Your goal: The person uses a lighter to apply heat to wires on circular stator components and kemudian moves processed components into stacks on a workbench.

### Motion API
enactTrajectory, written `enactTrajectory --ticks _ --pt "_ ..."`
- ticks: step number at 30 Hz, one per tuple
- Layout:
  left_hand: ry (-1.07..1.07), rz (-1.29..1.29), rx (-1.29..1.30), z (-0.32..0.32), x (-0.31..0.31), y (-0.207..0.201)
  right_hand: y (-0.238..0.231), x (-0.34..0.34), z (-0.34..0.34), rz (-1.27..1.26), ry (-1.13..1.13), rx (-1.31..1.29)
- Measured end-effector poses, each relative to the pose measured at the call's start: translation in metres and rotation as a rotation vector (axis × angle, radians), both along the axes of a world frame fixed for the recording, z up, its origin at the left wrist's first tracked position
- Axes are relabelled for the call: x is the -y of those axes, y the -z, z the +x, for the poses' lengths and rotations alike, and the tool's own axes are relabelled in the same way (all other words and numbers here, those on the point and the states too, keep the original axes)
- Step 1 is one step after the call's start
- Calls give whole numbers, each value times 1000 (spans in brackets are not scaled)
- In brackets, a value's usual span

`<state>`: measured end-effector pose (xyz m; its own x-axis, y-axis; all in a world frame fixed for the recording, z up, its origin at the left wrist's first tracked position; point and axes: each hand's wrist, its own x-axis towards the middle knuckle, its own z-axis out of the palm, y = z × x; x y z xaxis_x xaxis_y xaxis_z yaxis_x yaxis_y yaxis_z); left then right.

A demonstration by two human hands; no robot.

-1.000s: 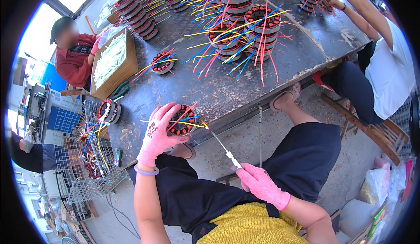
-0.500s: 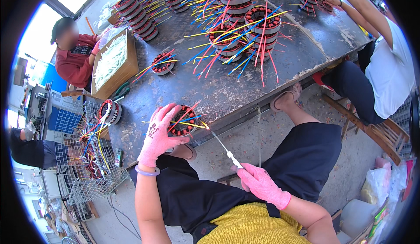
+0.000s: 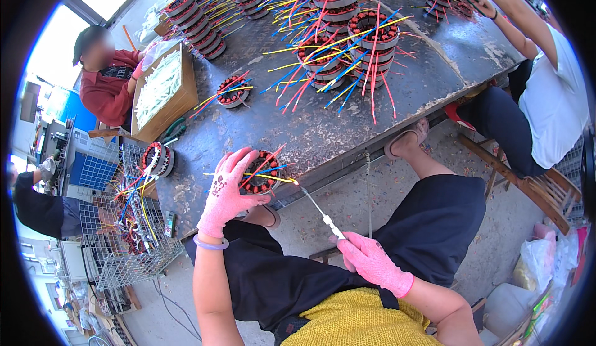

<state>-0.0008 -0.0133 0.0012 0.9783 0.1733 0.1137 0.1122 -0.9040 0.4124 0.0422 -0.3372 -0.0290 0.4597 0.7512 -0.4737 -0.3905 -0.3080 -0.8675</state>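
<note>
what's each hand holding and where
The left hand grips the wired ring-shaped coil by its left side at the table edge. The right hand holds a thin white tool by its lower end.

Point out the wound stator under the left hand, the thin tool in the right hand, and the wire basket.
wound stator (image 3: 257, 183), head view, on its copper windings beside the left hand's fingers.
thin tool (image 3: 323, 212), head view, midway along its pale shaft.
wire basket (image 3: 102, 247), head view, on its front mesh wall.

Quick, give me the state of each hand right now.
Left hand: fingers closed over the wound motor stator at the table edge.
Right hand: shut on a thin white tool.
</note>
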Motion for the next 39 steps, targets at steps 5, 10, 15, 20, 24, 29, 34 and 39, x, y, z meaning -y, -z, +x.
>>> enactTrajectory --ticks 5,10,15,20,24,29,34,39 --pt "12 9 9 0 -1 0 1 -1 0 -1 7 -8" --pt "18 18 14 1 0 0 1 0 0 4 9 -23" --pt "16 29 2 0 0 0 3 0 0 2 1 -7" --pt "17 31 2 0 1 -3 0 -1 0 2 -2 1" --pt "15 23 2 1 1 -2 3 -1 -1 -2 2 -8" --pt "16 32 0 0 2 -3 2 -1 -1 16 4 -15" --pt "23 24 -8 1 1 -2 4 0 -2 15 23 -19" --pt "78 -12 -49 0 -9 -1 -3 1 -1 7 55 -64"
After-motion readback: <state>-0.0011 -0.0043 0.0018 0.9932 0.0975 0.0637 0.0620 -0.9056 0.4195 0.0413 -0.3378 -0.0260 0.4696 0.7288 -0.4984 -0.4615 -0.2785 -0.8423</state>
